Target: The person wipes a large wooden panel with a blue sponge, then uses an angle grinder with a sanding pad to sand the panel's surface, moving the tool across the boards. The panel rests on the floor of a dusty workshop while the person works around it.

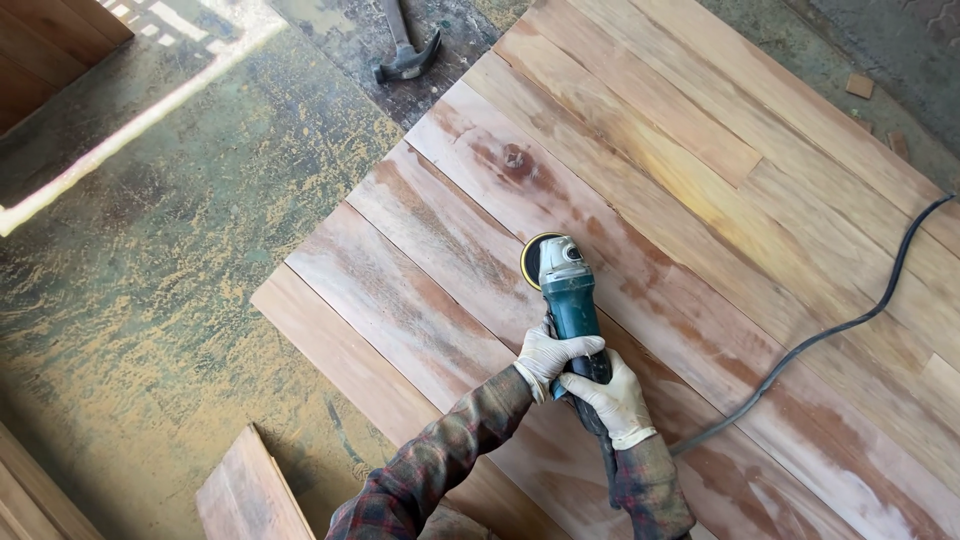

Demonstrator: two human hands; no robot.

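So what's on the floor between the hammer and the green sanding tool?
In the head view, bare wooden boards lie between the hammer and the sanding tool, with a dark knot in one. Nothing else sits there.

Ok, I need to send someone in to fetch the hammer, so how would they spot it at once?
Start from the big panel of joined wooden planks lying on the sawdust-strewn floor. Just off its far edge, at the top of the view, lies the claw hammer. It is the only dark metal tool on the bare floor, apart from the planks.
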